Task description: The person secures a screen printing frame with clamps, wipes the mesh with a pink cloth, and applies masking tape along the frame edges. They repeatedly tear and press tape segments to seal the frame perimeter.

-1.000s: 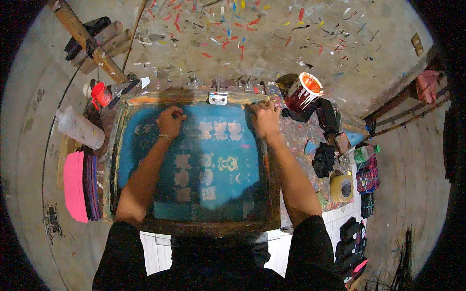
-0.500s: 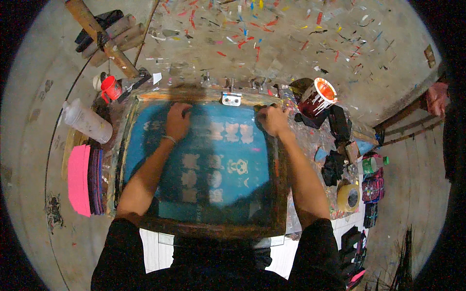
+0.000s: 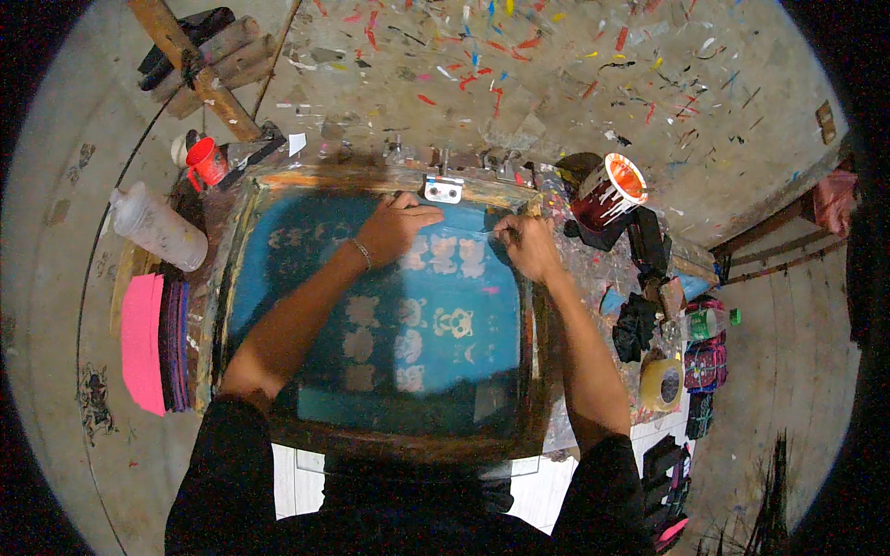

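Observation:
In front of me lies a screen printing frame (image 3: 533, 408) with a blue mesh (image 3: 436, 366), which carries rows of pale bear-shaped designs. My left hand (image 3: 394, 230) rests on the mesh near its far edge, just below the metal hinge clamp (image 3: 443, 189). Its fingers are stretched out and point right. At the far right corner of the mesh, my right hand (image 3: 528, 246) has thumb and fingers drawn together. What it may pinch is too small to make out. A faint band runs along the mesh between the two hands. Shadow covers the mesh's left part.
Left of the frame stand a red cup (image 3: 206, 162), a cloudy plastic bottle (image 3: 159, 227) and a stack of pink and dark sheets (image 3: 144, 343). To the right are a paint-streaked bucket (image 3: 607, 195), black cloths (image 3: 633, 326), a tape roll (image 3: 661, 383) and a green-labelled bottle (image 3: 706, 322).
My left hand has slid right along the far edge of the mesh, toward the clamp, and its fingers now lie flat. My right hand has shifted slightly nearer to me.

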`<state>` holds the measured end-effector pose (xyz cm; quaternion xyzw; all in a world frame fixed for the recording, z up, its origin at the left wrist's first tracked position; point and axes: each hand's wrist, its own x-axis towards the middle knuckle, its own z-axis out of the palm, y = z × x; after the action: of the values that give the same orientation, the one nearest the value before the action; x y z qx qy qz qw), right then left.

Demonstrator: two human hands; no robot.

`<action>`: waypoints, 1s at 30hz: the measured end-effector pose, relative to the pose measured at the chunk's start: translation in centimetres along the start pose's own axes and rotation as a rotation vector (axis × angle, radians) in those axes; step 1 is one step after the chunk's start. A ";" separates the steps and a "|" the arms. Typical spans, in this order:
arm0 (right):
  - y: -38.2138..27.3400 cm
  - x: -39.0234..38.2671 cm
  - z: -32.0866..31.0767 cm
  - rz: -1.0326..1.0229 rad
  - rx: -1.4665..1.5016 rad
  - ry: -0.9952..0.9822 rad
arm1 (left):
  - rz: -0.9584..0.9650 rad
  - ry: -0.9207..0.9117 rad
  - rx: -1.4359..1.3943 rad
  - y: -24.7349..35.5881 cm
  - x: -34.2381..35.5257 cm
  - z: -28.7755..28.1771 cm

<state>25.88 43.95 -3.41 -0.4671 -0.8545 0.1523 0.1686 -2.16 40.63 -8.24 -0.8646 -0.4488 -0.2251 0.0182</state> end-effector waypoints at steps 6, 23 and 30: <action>0.7 -0.6 0.8 -0.141 0.130 0.203 | 0.216 -0.085 0.099 -1.4 1.5 -1.1; 0.7 -0.9 0.6 -0.187 0.422 0.262 | 0.275 0.036 0.189 -2.1 1.5 0.4; 0.1 -1.2 0.1 -0.163 0.418 0.285 | 0.315 -0.032 0.341 -1.7 1.9 -0.3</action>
<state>26.54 42.96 -3.77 -0.3684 -0.8069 0.2442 0.3918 -2.69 43.08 -7.46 -0.9119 -0.3399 -0.1268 0.1919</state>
